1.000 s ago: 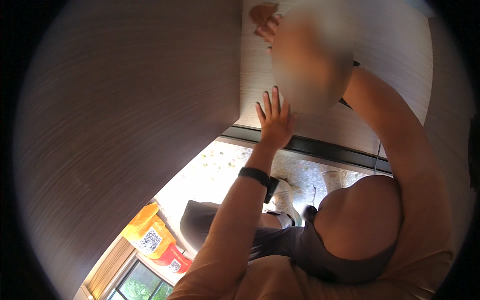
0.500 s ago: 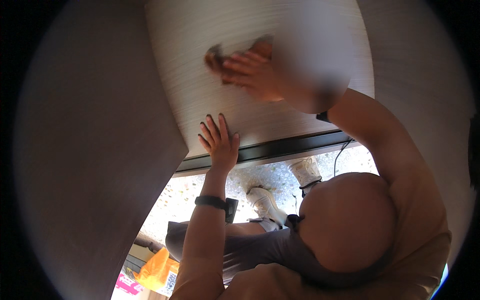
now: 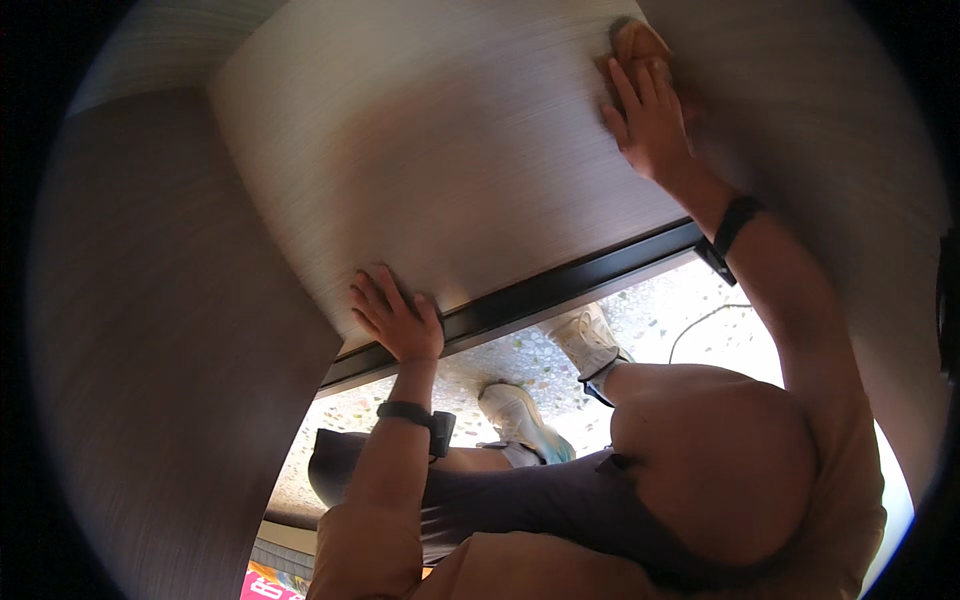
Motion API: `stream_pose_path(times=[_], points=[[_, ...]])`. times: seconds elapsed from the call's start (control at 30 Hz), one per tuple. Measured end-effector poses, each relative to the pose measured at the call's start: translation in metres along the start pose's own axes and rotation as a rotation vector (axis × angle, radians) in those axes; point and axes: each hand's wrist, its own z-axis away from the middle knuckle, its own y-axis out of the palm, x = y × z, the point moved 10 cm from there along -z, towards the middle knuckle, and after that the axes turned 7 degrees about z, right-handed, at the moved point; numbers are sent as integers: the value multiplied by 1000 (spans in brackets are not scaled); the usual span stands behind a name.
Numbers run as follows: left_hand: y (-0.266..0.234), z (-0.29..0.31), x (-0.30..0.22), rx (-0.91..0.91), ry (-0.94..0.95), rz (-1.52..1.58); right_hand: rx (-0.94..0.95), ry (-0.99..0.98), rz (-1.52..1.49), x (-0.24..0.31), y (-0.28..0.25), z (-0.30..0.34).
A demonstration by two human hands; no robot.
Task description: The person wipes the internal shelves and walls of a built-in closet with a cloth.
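Observation:
My right hand presses an orange cloth flat against a pale wood-grain panel, high up near its right side. The cloth shows only above my fingertips. My left hand rests with fingers spread on the panel's lower edge, just above a black base strip, and holds nothing. Both wrists wear a dark band.
A darker wood-grain surface fills the left side and meets the pale panel at a corner. Below the strip lies speckled flooring with my two light shoes and a thin cable. My bent knees fill the lower middle.
My right hand has carried the orange cloth rightward across the panel to its upper right. My left hand stays braced at the lower edge, and the view has swung.

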Motion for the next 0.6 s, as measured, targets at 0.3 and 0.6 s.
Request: stream_pose_path(times=[0.3, 0.6], points=[[2, 3, 4, 56, -18, -8, 200, -229, -415, 93, 18, 12], [6, 8, 20, 91, -109, 153, -94, -746, -343, 287, -58, -15]])
